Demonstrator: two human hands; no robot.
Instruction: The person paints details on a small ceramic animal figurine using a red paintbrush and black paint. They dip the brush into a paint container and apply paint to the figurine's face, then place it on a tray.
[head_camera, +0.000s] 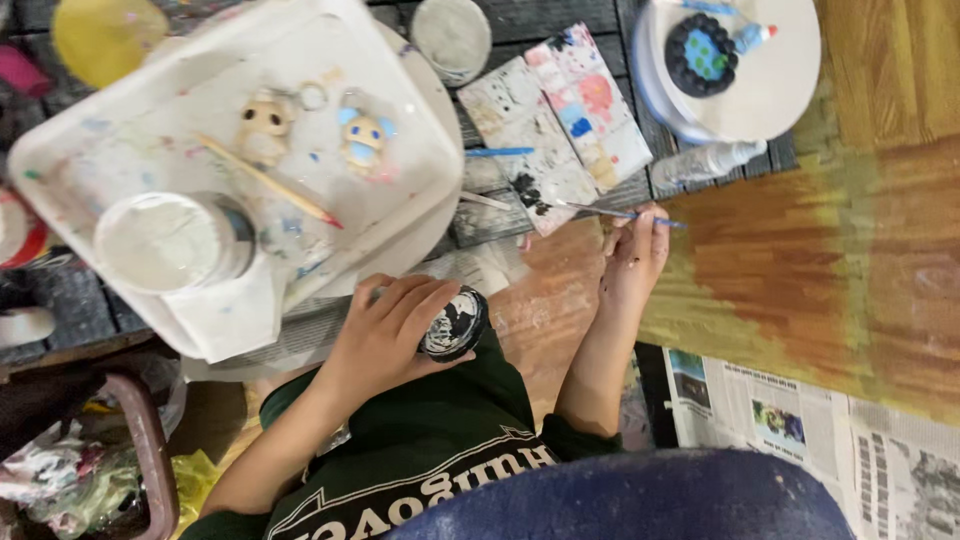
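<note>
Left hand (385, 335): grip closed around a small round piece (455, 322), dark-rimmed with a black-and-white painted face, held just above the person's dark green shirt (440, 440) at the lower centre of the view. Right hand (632, 258): grip narrow, fingers pinched on a thin blue-handled paintbrush (620, 213); the brush lies nearly level, its tip reaching left onto black paint on a white rectangular palette (530, 150). A second palette (592, 105), bearing pink and blue patches, lies just beside the first, overlapping its right edge. A further blue brush (500, 152) rests at the left edge of the palettes. Left of these, a white square tray (120, 140), paint-flecked, carries two small figurines, one tan (265, 125) and one blue (363, 137), a long wooden-handled brush (270, 182) lying diagonally, and a round white container (170, 242) at its near corner. At upper right, a round white turntable (775, 85) bears a dark round piece (702, 54) with a blue and green centre. A clear plastic bottle (705, 162) lies on its side just below the turntable. The table (800, 250) surface to the right is brown wood with yellow-green streaks. Newspaper (800, 420) lies at lower right.
</note>
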